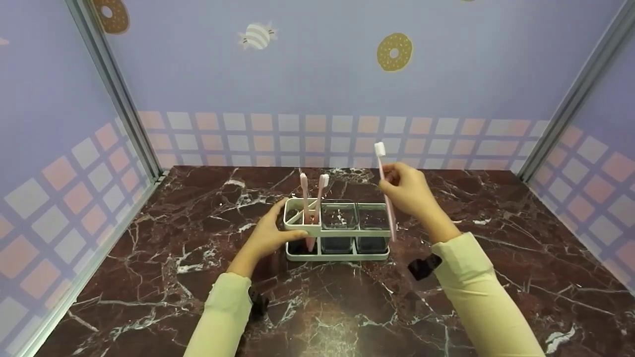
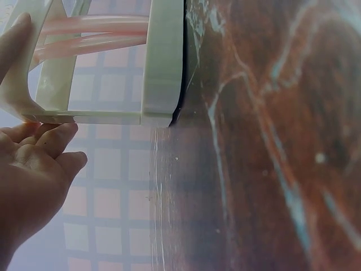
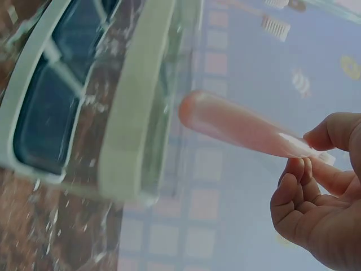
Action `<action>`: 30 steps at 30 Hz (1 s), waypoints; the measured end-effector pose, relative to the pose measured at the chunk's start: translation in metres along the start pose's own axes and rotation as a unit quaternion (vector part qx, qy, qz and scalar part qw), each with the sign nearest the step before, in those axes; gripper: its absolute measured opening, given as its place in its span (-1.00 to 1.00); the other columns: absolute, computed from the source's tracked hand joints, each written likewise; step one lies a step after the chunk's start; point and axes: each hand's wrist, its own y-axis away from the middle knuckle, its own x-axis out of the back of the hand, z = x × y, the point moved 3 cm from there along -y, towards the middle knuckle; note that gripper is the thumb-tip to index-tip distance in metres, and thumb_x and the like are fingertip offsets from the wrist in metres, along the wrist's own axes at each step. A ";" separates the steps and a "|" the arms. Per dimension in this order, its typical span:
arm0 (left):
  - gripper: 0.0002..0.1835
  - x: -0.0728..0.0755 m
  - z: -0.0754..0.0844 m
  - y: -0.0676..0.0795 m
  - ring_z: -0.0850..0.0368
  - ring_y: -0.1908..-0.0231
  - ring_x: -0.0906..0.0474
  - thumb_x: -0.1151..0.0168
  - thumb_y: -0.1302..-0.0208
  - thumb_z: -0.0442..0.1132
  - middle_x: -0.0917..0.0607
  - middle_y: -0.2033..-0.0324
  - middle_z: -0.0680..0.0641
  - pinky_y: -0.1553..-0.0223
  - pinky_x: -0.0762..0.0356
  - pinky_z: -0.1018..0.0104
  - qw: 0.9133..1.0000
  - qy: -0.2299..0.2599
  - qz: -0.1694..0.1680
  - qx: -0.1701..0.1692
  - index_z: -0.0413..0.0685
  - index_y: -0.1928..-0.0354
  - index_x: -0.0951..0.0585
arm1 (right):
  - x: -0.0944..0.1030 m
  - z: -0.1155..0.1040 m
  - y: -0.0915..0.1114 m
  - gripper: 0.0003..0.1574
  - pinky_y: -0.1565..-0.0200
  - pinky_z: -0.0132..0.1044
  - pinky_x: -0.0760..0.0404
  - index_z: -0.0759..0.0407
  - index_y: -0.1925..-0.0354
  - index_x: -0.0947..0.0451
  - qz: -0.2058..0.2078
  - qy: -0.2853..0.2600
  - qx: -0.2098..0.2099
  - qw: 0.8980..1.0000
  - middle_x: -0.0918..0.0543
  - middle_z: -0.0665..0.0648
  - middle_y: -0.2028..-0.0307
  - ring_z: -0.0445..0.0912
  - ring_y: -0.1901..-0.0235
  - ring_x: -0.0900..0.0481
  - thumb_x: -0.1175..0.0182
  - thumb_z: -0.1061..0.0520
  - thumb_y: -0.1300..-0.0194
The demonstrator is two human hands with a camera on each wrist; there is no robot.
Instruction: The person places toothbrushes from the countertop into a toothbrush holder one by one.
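Observation:
A pale green toothbrush holder (image 1: 342, 232) stands on the table, with an upper frame and a lower tray. My left hand (image 1: 265, 235) grips its left end, the thumb lying along the front. Two pink toothbrushes, one on the left (image 1: 304, 191) and one on the right (image 1: 321, 193), stand heads up in a small left compartment. At the holder's right end, my right hand (image 1: 409, 191) pinches another pink toothbrush (image 3: 237, 124). That one is upright, white bristles at the top, its handle end pointing down. In the right wrist view the handle end is apart from the holder.
Two clear cups, one in the middle (image 1: 339, 216) and one at the right (image 1: 373, 218), sit in the holder. Dark red marbled table (image 1: 198, 307) lies underneath. A tiled-pattern wall (image 1: 342, 129) rises behind, with side panels at left and right.

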 end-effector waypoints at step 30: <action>0.05 0.001 0.000 0.001 -0.16 -0.18 -0.43 -0.57 0.07 -0.18 -0.47 -0.23 -0.25 -0.26 -0.32 -0.03 1.000 -0.011 -0.004 -0.002 -0.15 -0.45 -0.18 | -0.051 -0.092 0.006 -0.70 0.49 -0.43 -0.35 0.37 0.12 -0.48 0.030 -0.154 0.100 0.983 -0.55 0.11 0.45 -0.15 0.52 -0.36 -0.09 0.36 -0.12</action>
